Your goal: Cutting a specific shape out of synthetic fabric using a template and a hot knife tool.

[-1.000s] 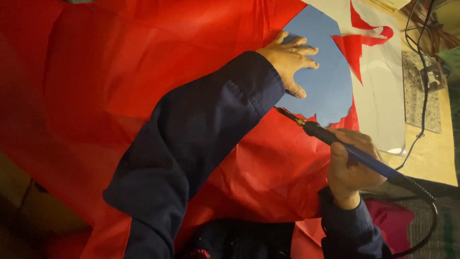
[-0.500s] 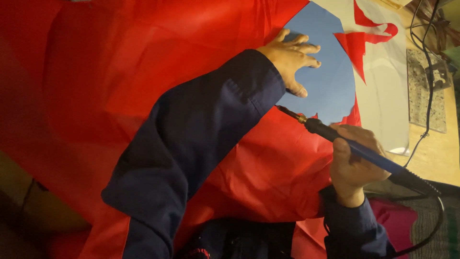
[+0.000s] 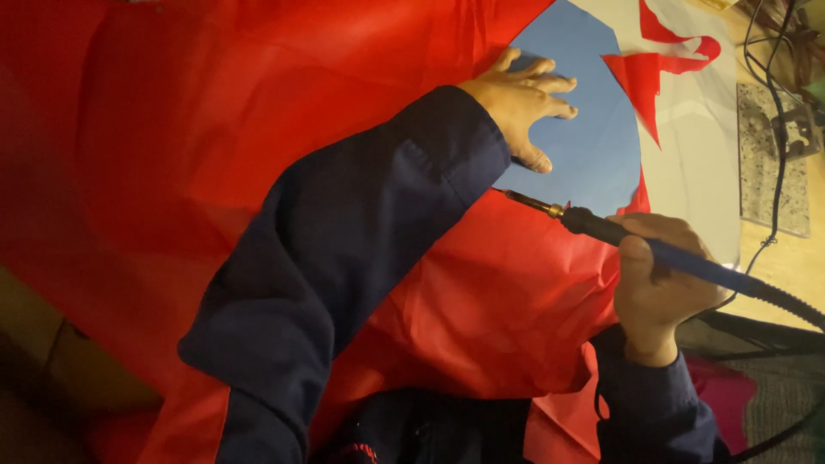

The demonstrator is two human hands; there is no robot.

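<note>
A large red fabric sheet [image 3: 215, 146] covers most of the view. My left hand [image 3: 522, 101] lies flat on it with fingers spread, at the edge of a blue fabric panel [image 3: 593, 146]. My right hand [image 3: 657, 279] grips a blue-handled hot cutting tool [image 3: 636, 241], like a soldering iron. Its metal tip [image 3: 520, 199] touches the seam where red meets blue, just below my left wrist. A dark cord runs from the handle off to the right. Both arms wear dark blue sleeves.
White fabric [image 3: 696, 146] with a curled red offcut [image 3: 662, 51] lies beyond the blue panel. A wooden tabletop [image 3: 795, 258] at right carries a grey speckled mat [image 3: 773, 163] and black cables [image 3: 778, 77]. Pink cloth [image 3: 722, 399] lies at lower right.
The tool tip has held at the seam while my right hand shifted slightly. My left hand stays pressed on the fabric.
</note>
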